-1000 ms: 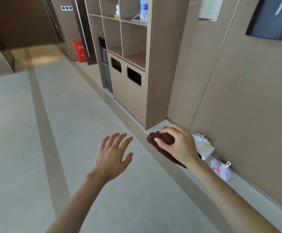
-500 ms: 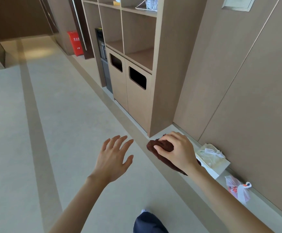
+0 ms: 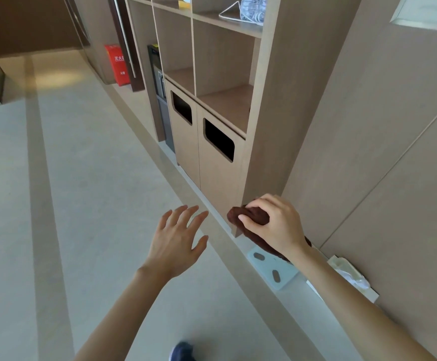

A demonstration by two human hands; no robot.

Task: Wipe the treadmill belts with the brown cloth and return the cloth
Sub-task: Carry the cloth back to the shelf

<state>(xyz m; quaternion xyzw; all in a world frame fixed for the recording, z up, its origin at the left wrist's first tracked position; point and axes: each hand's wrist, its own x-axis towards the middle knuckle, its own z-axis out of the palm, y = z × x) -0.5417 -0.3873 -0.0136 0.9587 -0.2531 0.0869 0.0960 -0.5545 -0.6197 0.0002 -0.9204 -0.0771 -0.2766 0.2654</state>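
Observation:
My right hand grips the bunched brown cloth, held in the air by the lower right corner of the wooden shelf unit. Part of the cloth hangs below my wrist. My left hand floats to the left of it, palm down, fingers spread, holding nothing. No treadmill is in view.
The shelf unit has two bin doors with dark slots. A pale scale and a tissue pack lie on the low ledge along the panelled wall. A red box stands far back. Open carpet spreads left. My shoe shows below.
The view has moved forward toward the shelf unit; the tissue pack slid back to the right and the scale came into sight. Both hands keep their pose, the cloth still gripped.

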